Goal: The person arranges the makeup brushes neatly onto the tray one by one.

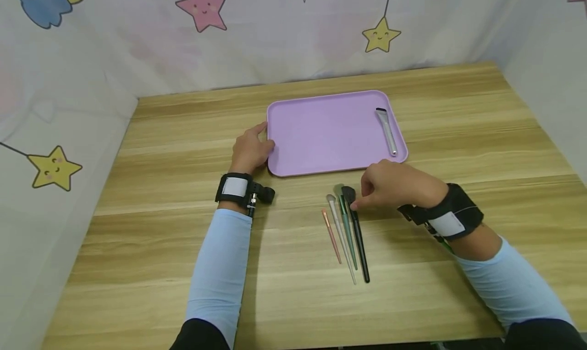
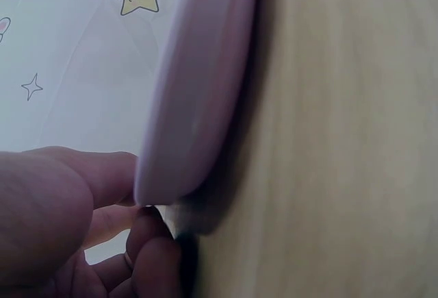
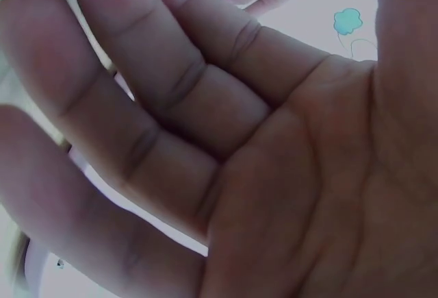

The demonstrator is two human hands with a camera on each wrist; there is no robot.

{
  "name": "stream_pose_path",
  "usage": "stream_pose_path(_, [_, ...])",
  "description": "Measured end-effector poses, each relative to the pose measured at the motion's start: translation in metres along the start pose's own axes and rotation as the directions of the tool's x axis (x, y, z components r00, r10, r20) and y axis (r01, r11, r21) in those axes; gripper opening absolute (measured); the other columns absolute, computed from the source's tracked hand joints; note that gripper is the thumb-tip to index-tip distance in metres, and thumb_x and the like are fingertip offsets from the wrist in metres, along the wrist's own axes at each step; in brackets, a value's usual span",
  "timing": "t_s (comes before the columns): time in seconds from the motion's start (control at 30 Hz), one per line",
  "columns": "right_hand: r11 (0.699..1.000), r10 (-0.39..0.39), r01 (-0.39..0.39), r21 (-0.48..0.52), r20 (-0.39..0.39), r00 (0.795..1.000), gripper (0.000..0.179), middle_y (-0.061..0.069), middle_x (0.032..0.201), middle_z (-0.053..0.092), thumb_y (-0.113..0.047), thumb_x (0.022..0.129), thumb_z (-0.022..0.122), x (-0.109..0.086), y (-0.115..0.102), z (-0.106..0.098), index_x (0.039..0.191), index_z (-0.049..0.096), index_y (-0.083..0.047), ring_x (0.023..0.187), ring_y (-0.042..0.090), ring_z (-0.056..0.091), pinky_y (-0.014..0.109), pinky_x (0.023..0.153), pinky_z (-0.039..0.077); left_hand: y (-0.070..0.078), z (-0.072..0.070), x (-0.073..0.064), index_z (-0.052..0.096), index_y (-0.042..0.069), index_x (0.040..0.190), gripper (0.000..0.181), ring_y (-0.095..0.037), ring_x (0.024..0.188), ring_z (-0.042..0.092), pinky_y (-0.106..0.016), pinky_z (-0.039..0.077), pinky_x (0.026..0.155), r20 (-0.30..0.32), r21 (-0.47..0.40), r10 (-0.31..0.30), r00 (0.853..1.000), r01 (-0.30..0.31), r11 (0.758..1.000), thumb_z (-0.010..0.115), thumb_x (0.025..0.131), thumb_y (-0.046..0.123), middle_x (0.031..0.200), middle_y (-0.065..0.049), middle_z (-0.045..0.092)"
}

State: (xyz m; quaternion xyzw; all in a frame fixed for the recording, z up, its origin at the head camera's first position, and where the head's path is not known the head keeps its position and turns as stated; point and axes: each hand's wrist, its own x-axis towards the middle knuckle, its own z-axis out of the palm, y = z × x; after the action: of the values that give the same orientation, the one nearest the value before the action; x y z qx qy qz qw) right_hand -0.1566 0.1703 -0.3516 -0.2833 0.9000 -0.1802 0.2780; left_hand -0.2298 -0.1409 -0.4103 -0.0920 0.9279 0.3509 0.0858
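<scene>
My left hand (image 1: pixel 251 149) grips the left edge of a lilac tray (image 1: pixel 321 131), thumb over the rim; in the left wrist view its fingers (image 2: pixel 154 257) lie at the tray's underside. My right hand (image 1: pixel 390 184) is over the table just below the tray, thumb tip right at the head end of a black makeup brush (image 1: pixel 359 238). In the right wrist view its fingers (image 3: pixel 150 106) are loosely bent with nothing showing in the palm. Left of the black brush lie a green brush (image 1: pixel 347 233), a white brush (image 1: pixel 340 230) and a short pink brush (image 1: pixel 331 236).
A silver makeup brush (image 1: pixel 387 131) with dark flat bristles lies on the tray's right side. The wooden table (image 1: pixel 183 187) meets a white curtain (image 1: pixel 275 44) with printed stars behind it. Both wrists wear black camera straps (image 1: pixel 234 187).
</scene>
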Motion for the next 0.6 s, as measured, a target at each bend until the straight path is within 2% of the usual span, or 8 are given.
stream_pose_path(0.1, [1.0,-0.009,0.008,0.006,0.014,1.0,0.038,-0.009,0.058,0.05,-0.044,0.084,0.079,0.002,-0.001,0.003,0.063,0.064,-0.017,0.052,0.008,0.045,0.025,0.049,0.036,-0.001,0.0,0.0,0.044,0.021,0.155,0.063,-0.033,0.106,0.057,-0.037,0.046,0.074,0.004,0.004,0.001,1.0,-0.001,1.0,0.057,0.093,0.024,0.15,-0.016,0.047])
stream_pose_path(0.3, [0.999,-0.037,0.036,0.012,0.026,0.999,0.051,-0.013,0.05,0.035,-0.044,0.083,0.08,0.003,-0.004,0.007,0.05,0.049,-0.019,0.045,0.005,0.033,0.023,0.044,0.025,-0.001,-0.001,-0.001,0.044,0.021,0.155,0.062,-0.031,0.095,0.06,-0.033,0.045,0.067,0.008,-0.001,-0.008,1.0,0.008,1.0,0.057,0.094,0.024,0.149,-0.016,0.048])
stream_pose_path(0.37, [0.999,-0.042,0.042,-0.002,0.033,0.999,0.056,-0.014,0.048,0.032,-0.045,0.083,0.08,0.003,-0.006,0.008,0.048,0.044,-0.02,0.044,0.004,0.031,0.022,0.044,0.023,-0.001,0.0,0.0,0.044,0.021,0.155,0.062,-0.03,0.092,0.06,-0.033,0.045,0.066,0.006,-0.004,-0.008,1.0,0.008,1.0,0.057,0.094,0.024,0.148,-0.016,0.049])
stream_pose_path(0.6, [0.997,-0.04,0.042,-0.064,0.035,0.999,0.056,-0.015,0.046,0.032,-0.045,0.081,0.081,0.002,-0.011,0.012,0.047,0.044,-0.021,0.043,0.004,0.031,0.023,0.043,0.023,-0.001,0.001,0.001,0.045,0.021,0.155,0.063,-0.027,0.083,0.06,-0.033,0.045,0.063,-0.002,-0.001,-0.007,1.0,0.007,1.0,0.058,0.093,0.024,0.146,-0.016,0.05])
